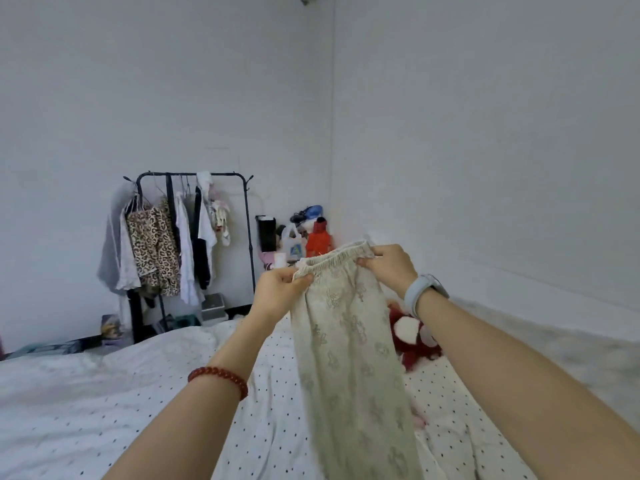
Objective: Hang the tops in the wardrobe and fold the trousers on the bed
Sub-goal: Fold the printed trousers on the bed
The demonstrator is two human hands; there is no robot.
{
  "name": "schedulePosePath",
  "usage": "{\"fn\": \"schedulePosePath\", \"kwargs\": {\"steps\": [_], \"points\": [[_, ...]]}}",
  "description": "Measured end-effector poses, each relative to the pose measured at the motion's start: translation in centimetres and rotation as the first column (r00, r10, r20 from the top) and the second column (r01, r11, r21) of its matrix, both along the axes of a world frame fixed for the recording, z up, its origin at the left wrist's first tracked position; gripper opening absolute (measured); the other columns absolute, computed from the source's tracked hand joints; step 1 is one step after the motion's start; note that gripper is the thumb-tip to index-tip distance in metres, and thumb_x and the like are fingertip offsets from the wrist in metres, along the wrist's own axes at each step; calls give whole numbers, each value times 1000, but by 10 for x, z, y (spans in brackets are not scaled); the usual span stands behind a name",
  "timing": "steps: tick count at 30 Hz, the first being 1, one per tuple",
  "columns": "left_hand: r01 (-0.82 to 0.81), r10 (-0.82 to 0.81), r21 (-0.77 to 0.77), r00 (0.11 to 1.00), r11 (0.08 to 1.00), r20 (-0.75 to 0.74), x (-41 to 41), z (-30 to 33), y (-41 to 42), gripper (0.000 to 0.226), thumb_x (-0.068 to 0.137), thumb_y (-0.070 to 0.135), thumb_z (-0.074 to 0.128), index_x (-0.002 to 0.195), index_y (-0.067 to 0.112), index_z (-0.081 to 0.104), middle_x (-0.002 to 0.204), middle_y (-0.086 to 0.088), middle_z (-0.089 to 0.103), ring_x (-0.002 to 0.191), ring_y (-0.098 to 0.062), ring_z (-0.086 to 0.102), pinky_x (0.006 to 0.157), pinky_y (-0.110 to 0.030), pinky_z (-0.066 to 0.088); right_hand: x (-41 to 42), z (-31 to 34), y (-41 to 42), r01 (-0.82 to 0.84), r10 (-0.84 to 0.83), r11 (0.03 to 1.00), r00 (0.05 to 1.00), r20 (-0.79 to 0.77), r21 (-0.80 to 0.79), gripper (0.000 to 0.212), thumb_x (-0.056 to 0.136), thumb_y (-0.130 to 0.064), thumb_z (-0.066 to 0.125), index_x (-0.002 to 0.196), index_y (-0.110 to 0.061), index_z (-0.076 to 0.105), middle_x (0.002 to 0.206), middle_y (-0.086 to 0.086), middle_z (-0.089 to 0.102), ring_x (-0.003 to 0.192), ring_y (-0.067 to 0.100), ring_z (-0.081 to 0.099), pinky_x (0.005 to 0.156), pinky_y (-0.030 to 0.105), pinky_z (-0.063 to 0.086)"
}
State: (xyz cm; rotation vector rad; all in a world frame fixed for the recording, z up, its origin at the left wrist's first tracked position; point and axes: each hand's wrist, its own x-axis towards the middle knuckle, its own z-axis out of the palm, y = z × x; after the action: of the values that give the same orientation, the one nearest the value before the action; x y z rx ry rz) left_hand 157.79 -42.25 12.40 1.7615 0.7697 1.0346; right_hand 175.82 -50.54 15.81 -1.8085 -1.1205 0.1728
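While held, trousers (349, 341) hang pale, patterned.

We are in a bedroom in a home. We see a big bed (104, 403) with a white cover with little black dots. A red and white soft toy (412, 336) lies on it by the wall. A black clothes rack (247, 237) stands at the back wall with tops (156, 251) hanging on it. Bags and small things (301, 237) sit piled in the corner.
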Motion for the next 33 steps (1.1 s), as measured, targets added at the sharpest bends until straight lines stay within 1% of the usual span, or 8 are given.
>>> {"fn": "schedulePosePath", "kwargs": {"steps": [3, 4, 7, 14, 18, 22, 26, 33], "points": [[-73, 69, -19, 987, 997, -147, 4, -41, 58, 13, 86, 20, 67, 79, 12, 73, 62, -14, 61, 60, -32, 53, 56, -22, 37, 9, -43, 61, -10, -3, 987, 997, -83, -157, 26, 86, -24, 64, 63, -11, 63, 55, 6, 59, 47, 15, 47, 54, 26, 38], [-95, 87, -30, 977, 995, -195, 8, -60, 79, 13, 87, 22, 66, 80, 13, 73, 86, -1, 64, 78, -26, 62, 53, -23, 36, 13, -61, 83, -32, 5, 978, 992, -127, -207, 23, 87, -23, 62, 67, -13, 63, 55, 5, 61, 43, 13, 46, 51, 25, 37], [-148, 123, -59, 943, 987, -309, 19, -115, 128, 14, 87, 28, 64, 82, 18, 72, 67, 0, 64, 61, -17, 53, 58, -29, 41, 21, -113, 134, -110, 6, 948, 945, -328, -299, 8, 90, -11, 56, 86, -12, 63, 65, 7, 65, 44, 13, 52, 39, 19, 37], [-200, 77, -240, 895, 950, -440, 33, -236, 190, 18, 92, 24, 56, 94, 10, 68, 50, 2, 62, 35, -1, 47, 45, -19, 40, 37, -235, 207, -180, -114, 935, 664, -739, -306, 24, 92, -20, 48, 78, -6, 61, 78, 14, 66, 73, 25, 63, 67, 33, 56], [-179, -19, -526, 937, 832, -349, 34, -288, 185, 15, 95, 13, 46, 99, 9, 60, 68, -3, 71, 45, -12, 60, 39, -14, 39, 41, -298, 218, -174, -172, 919, 632, -756, -355, 41, 88, -43, 55, 97, -3, 60, 89, 18, 67, 83, 29, 67, 72, 37, 57], [-165, -20, -738, 972, 654, -236, 30, -311, 153, 14, 90, 14, 48, 90, 9, 61, 78, -6, 70, 57, -21, 66, 46, -18, 48, 38, -332, 194, -107, -237, 920, 611, -755, -376, 12, 89, -12, 56, 78, -9, 52, 74, 11, 57, 68, 21, 59, 67, 36, 56], [-204, 63, -769, 976, 605, -209, 26, -332, 101, 27, 90, 33, 59, 78, 9, 61, 67, -4, 65, 62, -22, 65, 60, -26, 54, 34, -355, 147, -75, -280, 902, 647, -709, -424, 16, 86, -1, 49, 75, -11, 49, 71, 8, 48, 65, 18, 52, 66, 36, 56], [-177, 70, -816, 984, 550, -167, 22, -363, -13, 14, 89, 11, 62, 79, 9, 52, 71, -6, 55, 64, -18, 56, 74, -33, 53, 21, -375, 37, -72, -297, 891, 654, -695, -448, 29, 89, -5, 48, 116, -15, 51, 97, 3, 54, 76, 21, 55, 70, 35, 50]]}}
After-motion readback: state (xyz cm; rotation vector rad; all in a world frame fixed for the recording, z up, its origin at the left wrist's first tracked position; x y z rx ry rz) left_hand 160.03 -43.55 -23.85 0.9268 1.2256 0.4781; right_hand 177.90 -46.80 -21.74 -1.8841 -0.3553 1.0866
